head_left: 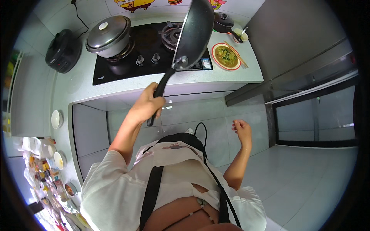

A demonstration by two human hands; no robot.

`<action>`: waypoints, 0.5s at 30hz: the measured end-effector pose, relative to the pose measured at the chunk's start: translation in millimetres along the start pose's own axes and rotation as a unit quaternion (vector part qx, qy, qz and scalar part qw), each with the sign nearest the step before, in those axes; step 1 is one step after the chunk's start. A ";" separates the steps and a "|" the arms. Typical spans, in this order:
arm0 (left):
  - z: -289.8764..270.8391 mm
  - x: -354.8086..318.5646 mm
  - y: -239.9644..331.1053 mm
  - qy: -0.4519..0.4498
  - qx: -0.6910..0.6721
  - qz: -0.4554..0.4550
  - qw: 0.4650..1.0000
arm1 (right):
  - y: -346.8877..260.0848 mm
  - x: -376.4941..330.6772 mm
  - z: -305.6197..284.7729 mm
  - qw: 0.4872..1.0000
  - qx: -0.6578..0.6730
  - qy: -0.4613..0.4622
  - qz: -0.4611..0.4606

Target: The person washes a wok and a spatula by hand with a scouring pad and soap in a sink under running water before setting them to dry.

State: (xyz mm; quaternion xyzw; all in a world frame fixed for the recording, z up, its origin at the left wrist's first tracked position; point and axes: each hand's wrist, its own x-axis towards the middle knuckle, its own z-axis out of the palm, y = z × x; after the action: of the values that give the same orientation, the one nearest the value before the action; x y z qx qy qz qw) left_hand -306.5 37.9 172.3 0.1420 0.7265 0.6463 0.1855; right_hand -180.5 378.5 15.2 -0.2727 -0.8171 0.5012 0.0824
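Observation:
My left hand [146, 104] is wrapped round the black handle of a dark frying pan [195, 36]. The pan is held up on its side over the front of the black gas hob [127, 71], and it hides part of the hob's right side. My right hand [243, 131] hangs over the floor to the right of my body, its fingers loosely bent with nothing in them. Beyond it on the counter, a red-rimmed plate [214, 47] holds a greenish dish with leafy pieces, and chopsticks [237, 54] lie across its right edge.
A lidded grey pot [110, 36] stands on the left burner. A black rice cooker [63, 52] is at the far left. A small black lidded pan [223, 22] and a bowl [241, 35] with a spoon stand back right. Several bowls and packages crowd the left counter.

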 end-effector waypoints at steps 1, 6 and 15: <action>4.1 9.2 1.4 0.026 -0.018 0.018 0.999 | -2.3 17.7 -5.8 1.000 0.007 -0.010 -0.017; 44.9 30.2 13.2 0.141 0.021 0.052 0.988 | -2.8 79.6 -18.0 0.994 0.050 -0.065 -0.072; 68.1 95.0 -2.6 0.262 0.115 -0.008 0.958 | -17.4 146.1 -26.0 0.975 0.043 -0.179 -0.122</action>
State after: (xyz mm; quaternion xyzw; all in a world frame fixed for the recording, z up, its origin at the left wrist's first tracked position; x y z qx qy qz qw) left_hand -360.1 140.2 155.0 -0.0178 0.8199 0.5717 -0.0241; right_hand -298.6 469.7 22.6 -0.0736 -0.8236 0.5624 0.0068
